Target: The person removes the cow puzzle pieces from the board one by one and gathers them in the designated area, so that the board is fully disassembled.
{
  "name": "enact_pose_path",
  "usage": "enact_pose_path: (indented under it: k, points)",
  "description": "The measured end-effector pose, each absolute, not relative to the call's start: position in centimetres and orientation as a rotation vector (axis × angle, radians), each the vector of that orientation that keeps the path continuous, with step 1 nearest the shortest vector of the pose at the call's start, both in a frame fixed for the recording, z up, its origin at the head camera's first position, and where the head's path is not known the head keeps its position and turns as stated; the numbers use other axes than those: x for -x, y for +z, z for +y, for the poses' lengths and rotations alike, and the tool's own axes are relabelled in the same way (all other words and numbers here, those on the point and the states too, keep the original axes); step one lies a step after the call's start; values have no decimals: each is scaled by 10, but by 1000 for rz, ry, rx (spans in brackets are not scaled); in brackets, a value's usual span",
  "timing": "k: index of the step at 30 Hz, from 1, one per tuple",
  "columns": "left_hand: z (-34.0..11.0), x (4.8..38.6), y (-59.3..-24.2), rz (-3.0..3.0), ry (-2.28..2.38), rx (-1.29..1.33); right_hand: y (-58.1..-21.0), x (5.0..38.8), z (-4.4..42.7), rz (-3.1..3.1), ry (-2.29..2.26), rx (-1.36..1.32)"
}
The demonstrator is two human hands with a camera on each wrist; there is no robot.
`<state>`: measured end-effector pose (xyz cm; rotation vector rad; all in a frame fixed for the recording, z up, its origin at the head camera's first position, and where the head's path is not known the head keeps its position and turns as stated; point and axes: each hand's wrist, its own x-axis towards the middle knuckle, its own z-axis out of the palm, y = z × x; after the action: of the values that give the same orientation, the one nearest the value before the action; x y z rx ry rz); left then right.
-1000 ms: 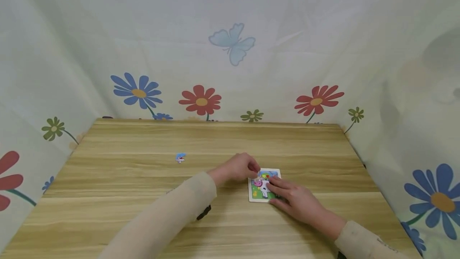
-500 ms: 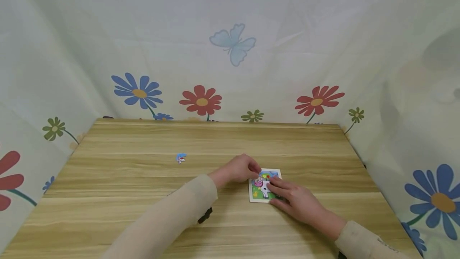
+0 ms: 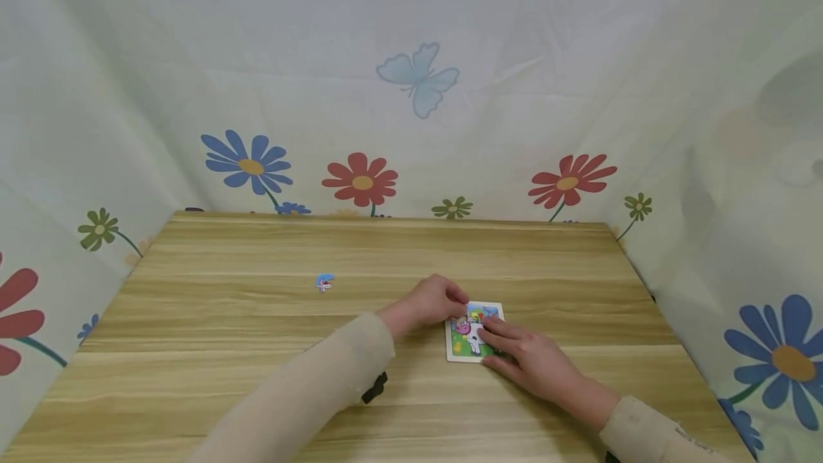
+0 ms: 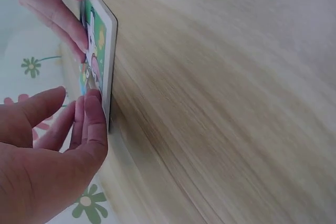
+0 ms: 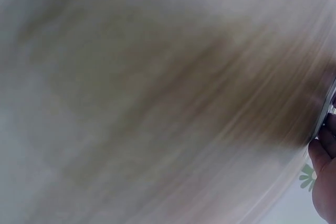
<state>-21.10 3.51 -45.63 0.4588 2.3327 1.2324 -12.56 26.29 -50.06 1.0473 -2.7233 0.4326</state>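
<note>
A small white-framed jigsaw puzzle (image 3: 474, 350) with a cow picture lies flat on the wooden table. At its upper-left corner is my left hand (image 3: 429, 302). In the left wrist view, the fingertips (image 4: 93, 106) of that hand touch the puzzle's surface while another digit stands apart in the air. Whether a piece lies under those fingertips is hidden. My right hand (image 3: 534, 363) rests on the puzzle's right side with extended fingers, its thumb at the near edge. Only part of that hand shows at the edge of the right wrist view.
A loose blue and white puzzle piece (image 3: 324, 282) lies on the table, far to the left of the puzzle. Behind and beside the wooden table (image 3: 212, 320) hangs a pale curtain (image 3: 289, 56) printed with flowers and butterflies.
My left hand has shifted very slightly rightward at the puzzle's corner. The right hand, the puzzle and the loose piece stay in place.
</note>
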Motion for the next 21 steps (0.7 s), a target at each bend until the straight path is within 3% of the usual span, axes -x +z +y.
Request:
enact_pose_path:
  k: [10,21]
  points:
    - [40,213,-458,2274,1320,-330,-502,125,263,-2706,419,-1046]
    - [49,213,-460,2360,1271,-360,-502,126,263,-2690,439,-1047]
